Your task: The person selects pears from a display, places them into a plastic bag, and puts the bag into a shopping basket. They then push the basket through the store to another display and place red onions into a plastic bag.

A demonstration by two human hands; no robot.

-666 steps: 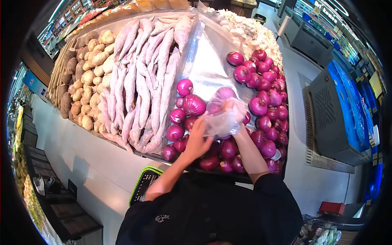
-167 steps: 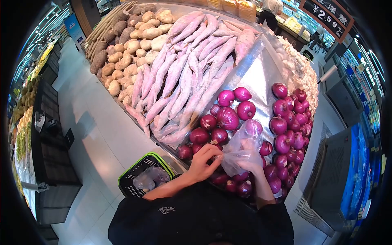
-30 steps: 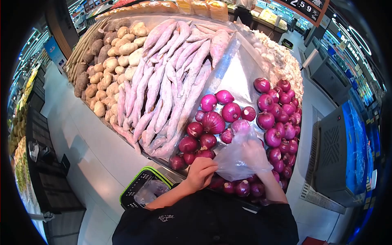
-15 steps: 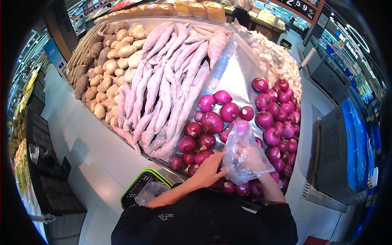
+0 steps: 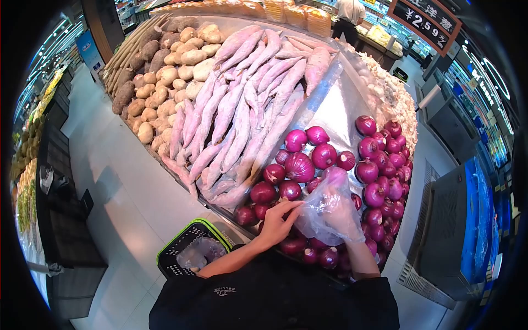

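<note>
My right hand (image 5: pixel 336 208) is inside a clear plastic bag (image 5: pixel 316 220), and its fingers are closed round a red onion (image 5: pixel 334 177) at the far end of the bag. The onion looks pale through the plastic. With thumb and forefinger, my left hand (image 5: pixel 279 223) pinches the bag's left edge. Both hands are over the near part of a bin of red onions; loose ones (image 5: pixel 300 167) lie just beyond the bag and a thicker pile (image 5: pixel 375 193) is to its right. Some onions below the bag are partly hidden.
Left of the onions lie purple-skinned sweet potatoes (image 5: pixel 230 118), then potatoes (image 5: pixel 157 98). Garlic (image 5: pixel 385 82) is behind the onions. A black basket with green rim (image 5: pixel 206 223) and a bagged item inside stands at my left. A price sign (image 5: pixel 423 25) hangs behind; a person (image 5: pixel 347 16) stands far back.
The camera view has shifted, so the display sits lower and further right in the picture. My right hand still holds the onion in the bag, and my left hand stays at the bag's edge.
</note>
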